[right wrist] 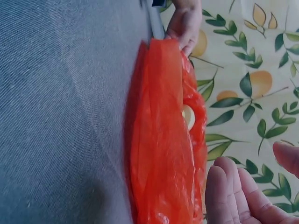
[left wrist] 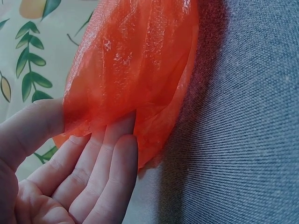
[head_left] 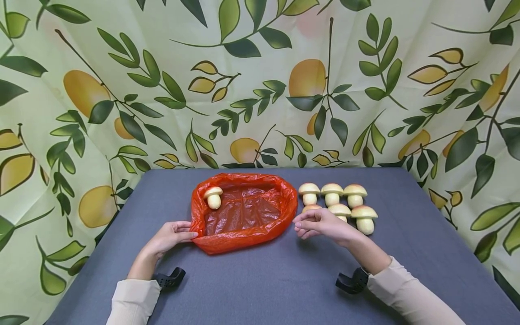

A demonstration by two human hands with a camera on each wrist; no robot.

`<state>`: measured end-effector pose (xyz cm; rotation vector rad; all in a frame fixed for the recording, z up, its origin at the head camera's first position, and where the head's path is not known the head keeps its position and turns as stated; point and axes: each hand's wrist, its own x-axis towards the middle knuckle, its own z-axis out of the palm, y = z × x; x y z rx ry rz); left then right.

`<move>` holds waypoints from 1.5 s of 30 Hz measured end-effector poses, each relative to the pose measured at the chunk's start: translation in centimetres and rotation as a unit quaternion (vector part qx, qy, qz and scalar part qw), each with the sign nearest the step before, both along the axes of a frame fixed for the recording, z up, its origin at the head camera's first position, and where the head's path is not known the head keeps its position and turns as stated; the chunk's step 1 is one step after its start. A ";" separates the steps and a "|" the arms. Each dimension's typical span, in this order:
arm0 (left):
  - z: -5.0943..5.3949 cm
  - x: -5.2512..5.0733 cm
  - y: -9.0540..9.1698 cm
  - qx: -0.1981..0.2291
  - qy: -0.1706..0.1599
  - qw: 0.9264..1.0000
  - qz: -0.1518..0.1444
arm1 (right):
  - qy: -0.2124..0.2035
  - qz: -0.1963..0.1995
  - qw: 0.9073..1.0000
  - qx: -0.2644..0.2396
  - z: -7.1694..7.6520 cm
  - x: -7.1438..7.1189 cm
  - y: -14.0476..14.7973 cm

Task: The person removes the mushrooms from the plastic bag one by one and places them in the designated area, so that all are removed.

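Observation:
A red plastic bag [head_left: 231,243] lies on the table with its mouth spread wide and its rim rolled. Inside, against the left wall, is one toy mushroom [head_left: 213,198] with a pale stem. My left hand [head_left: 172,237] pinches the bag's left edge; in the left wrist view the thumb and fingers [left wrist: 122,161] are on either side of the thin red film. Beside the bag's right end hovers my right hand [head_left: 321,225], holding nothing, its thumb apart from the fingers [right wrist: 224,186]. It partly covers the near row of mushrooms [head_left: 364,219].
Several more toy mushrooms [head_left: 332,193] stand in two rows right of the bag. A grey cloth covers the table [head_left: 260,289]. Behind it hangs a leaf-and-fruit patterned curtain [head_left: 260,90]. Each wrist wears a black camera mount [head_left: 170,278].

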<state>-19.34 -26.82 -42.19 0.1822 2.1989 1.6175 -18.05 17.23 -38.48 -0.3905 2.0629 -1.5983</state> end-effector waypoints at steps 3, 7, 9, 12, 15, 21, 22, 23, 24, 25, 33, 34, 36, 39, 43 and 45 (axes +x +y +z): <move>0.0 0.0 -0.1 0.000 0.002 1.000 0.000 | 0.005 0.007 1.000 -0.007 0.1 -0.3 -0.8; 0.0 0.1 -0.1 0.005 0.002 1.000 0.001 | -0.001 0.013 1.000 -0.023 0.2 -0.7 -2.2; 0.0 0.1 -0.1 0.007 0.002 1.000 0.002 | -0.010 0.014 0.999 -0.031 0.2 -0.8 -2.8; 0.1 0.1 0.0 0.011 0.001 1.000 0.003 | -0.023 0.010 0.999 -0.043 0.1 -1.0 -3.7; 0.2 0.1 0.0 0.015 0.001 1.000 0.000 | -0.028 0.010 0.998 -0.048 0.1 -1.3 -4.4; 0.2 0.1 0.1 0.016 0.001 1.000 -0.003 | -0.036 0.010 0.997 -0.062 0.1 -1.8 -5.9; 0.2 0.1 0.1 0.016 0.000 1.000 -0.002 | -0.038 0.010 0.997 -0.065 0.1 -1.9 -6.2; 0.2 0.1 0.1 0.015 0.000 1.000 -0.002 | -0.040 0.012 0.997 -0.067 0.2 -2.0 -6.4; 0.2 0.1 0.1 0.015 -0.001 1.000 -0.002 | -0.044 0.011 0.997 -0.069 0.2 -2.1 -6.7; 0.2 0.1 0.1 0.015 0.000 1.000 -0.002 | -0.045 0.011 0.996 -0.071 0.2 -2.1 -6.9; 0.0 0.1 0.0 0.018 0.001 1.000 -0.004 | -0.040 0.012 0.996 -0.081 0.7 -2.7 -8.7; 0.0 0.1 0.0 0.019 0.001 1.000 -0.004 | -0.040 0.012 0.996 -0.081 0.8 -2.8 -9.0; 0.0 0.0 0.0 0.020 -0.001 1.000 -0.001 | -0.045 0.011 0.995 -0.084 0.8 -3.1 -9.6; -0.1 0.0 -0.1 0.021 -0.001 1.000 -0.003 | -0.057 0.001 0.995 -0.088 0.7 -3.6 -10.6; -0.1 -0.1 -0.1 0.022 -0.002 1.000 -0.005 | -0.062 -0.016 0.995 -0.081 0.3 -4.2 -11.9; -0.1 -0.1 -0.1 0.020 -0.001 1.000 -0.006 | -0.057 -0.021 0.996 -0.070 0.1 -4.3 -12.4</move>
